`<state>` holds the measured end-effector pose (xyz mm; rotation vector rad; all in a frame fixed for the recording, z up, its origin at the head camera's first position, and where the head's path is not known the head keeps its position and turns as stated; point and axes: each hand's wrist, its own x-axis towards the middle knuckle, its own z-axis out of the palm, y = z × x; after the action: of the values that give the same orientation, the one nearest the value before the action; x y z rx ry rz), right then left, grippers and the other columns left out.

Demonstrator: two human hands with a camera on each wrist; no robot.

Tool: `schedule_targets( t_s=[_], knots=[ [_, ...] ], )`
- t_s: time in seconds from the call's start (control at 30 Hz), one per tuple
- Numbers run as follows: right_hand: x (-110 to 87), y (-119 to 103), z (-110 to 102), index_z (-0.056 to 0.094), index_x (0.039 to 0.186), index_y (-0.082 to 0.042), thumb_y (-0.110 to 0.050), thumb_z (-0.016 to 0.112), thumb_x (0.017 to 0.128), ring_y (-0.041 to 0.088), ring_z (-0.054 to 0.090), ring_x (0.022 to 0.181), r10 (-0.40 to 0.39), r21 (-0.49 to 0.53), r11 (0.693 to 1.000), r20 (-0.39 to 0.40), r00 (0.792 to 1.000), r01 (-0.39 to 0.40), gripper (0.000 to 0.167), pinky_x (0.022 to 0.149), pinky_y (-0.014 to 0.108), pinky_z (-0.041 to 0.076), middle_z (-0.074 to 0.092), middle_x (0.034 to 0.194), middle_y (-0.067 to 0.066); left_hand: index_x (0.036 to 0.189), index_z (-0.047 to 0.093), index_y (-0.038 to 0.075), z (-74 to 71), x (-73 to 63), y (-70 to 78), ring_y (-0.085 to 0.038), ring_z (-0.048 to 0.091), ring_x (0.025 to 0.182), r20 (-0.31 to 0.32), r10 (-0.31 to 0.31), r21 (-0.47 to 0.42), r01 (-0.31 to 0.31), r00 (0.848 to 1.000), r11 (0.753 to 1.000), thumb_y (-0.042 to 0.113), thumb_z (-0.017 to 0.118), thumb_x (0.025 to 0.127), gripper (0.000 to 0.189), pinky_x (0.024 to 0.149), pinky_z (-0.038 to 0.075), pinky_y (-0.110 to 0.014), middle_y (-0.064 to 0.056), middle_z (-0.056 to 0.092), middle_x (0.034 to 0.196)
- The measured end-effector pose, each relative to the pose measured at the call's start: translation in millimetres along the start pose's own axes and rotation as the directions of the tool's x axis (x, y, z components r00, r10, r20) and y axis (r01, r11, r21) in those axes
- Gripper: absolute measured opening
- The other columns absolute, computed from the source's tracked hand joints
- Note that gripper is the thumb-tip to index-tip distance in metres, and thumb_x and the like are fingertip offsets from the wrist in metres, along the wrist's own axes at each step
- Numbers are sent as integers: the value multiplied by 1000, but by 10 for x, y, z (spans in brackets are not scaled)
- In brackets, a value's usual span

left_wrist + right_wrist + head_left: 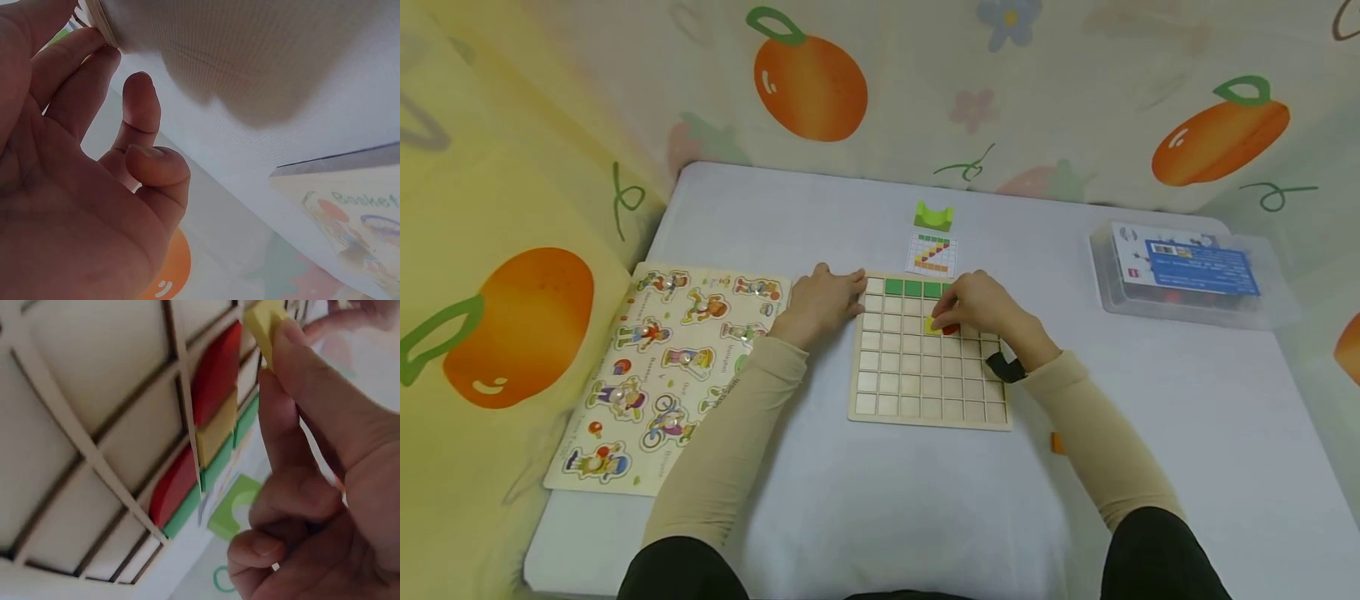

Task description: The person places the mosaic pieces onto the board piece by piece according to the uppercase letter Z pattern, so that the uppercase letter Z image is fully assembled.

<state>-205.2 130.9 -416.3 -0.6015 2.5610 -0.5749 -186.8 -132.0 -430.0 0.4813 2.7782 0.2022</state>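
A wooden grid board (910, 386) lies flat on the table. My left hand (820, 308) touches its upper left edge with the fingertips; in the left wrist view the other fingers are loosely bent. Over the upper right part of the grid, my right hand (988, 308) pinches a yellow tile (264, 322) between thumb and index finger, close over the cells. Green tiles (912, 288) fill part of the top row. Red tiles (215, 378) and another yellow tile (217, 430) sit in cells beside the right hand, partly hidden by it in the head view.
Behind the board lies a printed pattern card (932, 265), leaning by a light green stand (933, 219). A picture puzzle board (651, 354) is at left, under the left forearm. A clear plastic box (1120, 296) stands at back right. An orange tile (1057, 442) lies by the right sleeve.
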Motion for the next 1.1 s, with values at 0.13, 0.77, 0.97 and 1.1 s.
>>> schedule_targets(
  t_s=[0.13, 0.77, 0.97, 1.1],
  knots=[
    [32, -49, 44, 83, 98, -10, -26, 81, 89, 23, 72, 94, 44, -23, 999, 27, 999, -43, 18, 99, 46, 54, 81, 83, 3, 151, 54, 21, -7, -6, 4, -32, 56, 102, -3, 0, -10, 0, 1000, 1000, 38, 62, 102, 52, 75, 53, -43, 3, 47, 162],
    [-446, 437, -48, 84, 93, -9, -20, 82, 88, 24, 67, 90, 55, -42, 997, -75, 996, -58, 12, 80, 34, 48, 82, 99, 10, 149, 57, 22, -4, 17, 1, -35, 58, 107, -7, 12, -11, -12, 1000, 1000, 38, 61, 103, 49, 78, 55, -47, 5, 46, 163],
    [-687, 643, -89, 84, 95, -9, -22, 82, 89, 28, 69, 95, 131, -47, 990, -65, 989, -134, 15, 83, 36, 47, 82, 101, 12, 149, 56, 22, 4, 9, -9, -35, 57, 106, -5, 18, -19, -18, 1000, 1000, 39, 60, 103, 49, 78, 55, -47, 4, 46, 163],
    [-830, 733, -142, 84, 96, -9, -24, 81, 90, 29, 66, 96, 166, -39, 985, -47, 985, -168, 16, 78, 32, 44, 81, 105, 16, 150, 56, 21, -4, 0, -13, -36, 58, 106, -8, 14, -26, -14, 1000, 1000, 39, 60, 102, 51, 78, 55, -47, 5, 45, 163]
  ],
)
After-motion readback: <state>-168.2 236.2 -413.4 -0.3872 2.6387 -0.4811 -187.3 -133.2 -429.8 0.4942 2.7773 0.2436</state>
